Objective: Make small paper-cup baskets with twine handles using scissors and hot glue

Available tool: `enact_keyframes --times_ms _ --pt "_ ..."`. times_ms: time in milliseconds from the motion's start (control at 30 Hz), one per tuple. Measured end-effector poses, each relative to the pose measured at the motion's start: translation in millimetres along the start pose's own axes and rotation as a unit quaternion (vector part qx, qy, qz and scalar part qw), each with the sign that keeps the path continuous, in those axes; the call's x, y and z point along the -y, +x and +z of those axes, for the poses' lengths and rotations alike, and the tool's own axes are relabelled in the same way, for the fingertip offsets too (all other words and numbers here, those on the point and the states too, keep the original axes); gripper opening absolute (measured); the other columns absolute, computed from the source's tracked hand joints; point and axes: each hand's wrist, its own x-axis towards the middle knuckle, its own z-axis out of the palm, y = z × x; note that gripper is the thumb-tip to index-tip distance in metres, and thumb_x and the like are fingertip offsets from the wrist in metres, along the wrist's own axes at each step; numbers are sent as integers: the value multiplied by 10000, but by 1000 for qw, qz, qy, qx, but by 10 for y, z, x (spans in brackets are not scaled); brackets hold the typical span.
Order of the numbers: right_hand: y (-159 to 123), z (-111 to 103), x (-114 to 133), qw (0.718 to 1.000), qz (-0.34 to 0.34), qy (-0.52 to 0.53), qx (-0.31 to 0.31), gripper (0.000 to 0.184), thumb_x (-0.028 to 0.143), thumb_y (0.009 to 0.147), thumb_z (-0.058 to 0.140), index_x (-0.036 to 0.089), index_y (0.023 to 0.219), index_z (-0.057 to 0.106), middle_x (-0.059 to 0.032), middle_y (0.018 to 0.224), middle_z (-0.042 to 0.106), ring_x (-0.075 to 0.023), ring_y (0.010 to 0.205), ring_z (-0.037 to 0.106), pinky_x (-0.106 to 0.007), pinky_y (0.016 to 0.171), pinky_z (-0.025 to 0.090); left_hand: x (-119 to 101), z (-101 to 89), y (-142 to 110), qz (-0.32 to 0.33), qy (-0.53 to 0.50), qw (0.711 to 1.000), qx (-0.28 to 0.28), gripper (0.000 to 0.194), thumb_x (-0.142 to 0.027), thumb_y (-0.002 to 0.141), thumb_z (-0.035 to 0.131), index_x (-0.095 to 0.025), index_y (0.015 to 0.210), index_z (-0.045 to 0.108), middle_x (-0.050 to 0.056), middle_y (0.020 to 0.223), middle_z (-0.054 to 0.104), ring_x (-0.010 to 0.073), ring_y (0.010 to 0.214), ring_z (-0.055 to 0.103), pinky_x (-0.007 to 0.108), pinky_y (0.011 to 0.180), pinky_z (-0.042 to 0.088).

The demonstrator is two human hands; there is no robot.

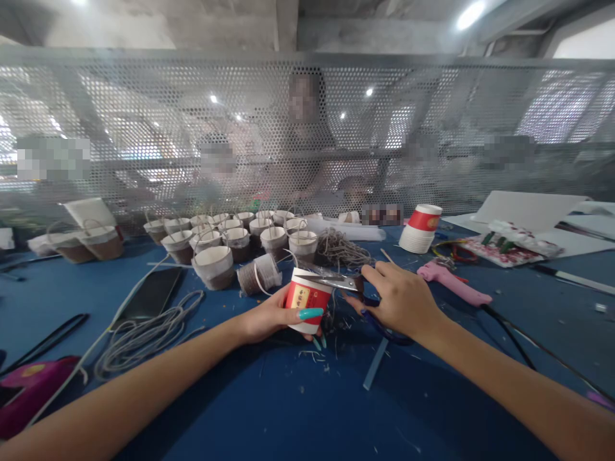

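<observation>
A red and white paper cup [307, 299] is gripped in my left hand [271, 315], tilted, with the thumb across its front. My right hand [398, 298] is closed on a pair of scissors [336, 280] with dark blue handles. The scissor blades lie across the upper rim of the cup; whether they have cut into it I cannot tell. Just behind the cup, a small basket [259, 275] wrapped in brown and white cord lies on its side. Short scraps of cord are scattered on the blue table [288, 397] below the cup.
Several small cord-wrapped cups with handles [214, 266] stand at the back left. A stack of paper cups [420, 229] and a pink glue gun [454, 285] are on the right. A phone [151, 294], coiled grey cord [144, 346] and a magenta tool [36, 387] lie left. Perforated screen [182, 128] behind.
</observation>
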Motion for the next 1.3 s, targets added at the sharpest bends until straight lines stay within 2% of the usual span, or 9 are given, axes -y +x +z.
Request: enact_keyframes --times_ms 300,500,700,867,1167,1300 --pt "6 -17 -5 1000 4 8 3 403 523 810 431 166 714 591 -13 566 508 -139 537 494 -240 497 243 -26 24 5 -6 11 1000 -9 570 -400 594 767 -107 1014 516 80 782 642 176 672 641 260 571 526" --pt "11 -29 -4 1000 7 1 22 421 547 805 427 165 751 595 -32 620 520 -154 594 504 -241 520 256 12 22 -6 -4 29 998 -54 655 -332 582 782 -150 1111 441 67 867 630 174 705 633 276 575 531" --pt "13 -31 -52 999 -3 -5 43 429 541 815 412 157 817 602 -39 644 523 -161 604 498 -248 539 267 26 27 -27 4 3 998 -60 631 -310 691 700 -206 1221 373 80 976 616 213 815 629 299 607 525" --pt "26 -58 -40 999 -10 -12 28 421 533 820 415 159 765 599 -34 628 508 -158 606 498 -253 555 281 53 16 -15 8 16 998 -63 590 -326 719 683 -199 1214 387 85 981 615 223 819 625 305 595 520" --pt "21 -36 -63 1000 -13 -3 24 410 526 812 417 160 756 593 -29 616 510 -145 582 487 -247 540 277 54 59 5 16 57 992 -114 539 -310 717 694 -209 1154 395 67 997 593 185 769 612 291 600 507" --pt "22 -39 -60 1000 -17 1 24 414 527 806 420 157 744 593 -33 615 517 -144 578 485 -248 537 279 45 87 30 44 52 985 -161 494 -275 684 723 -200 1074 430 41 1000 579 165 842 585 300 732 493"
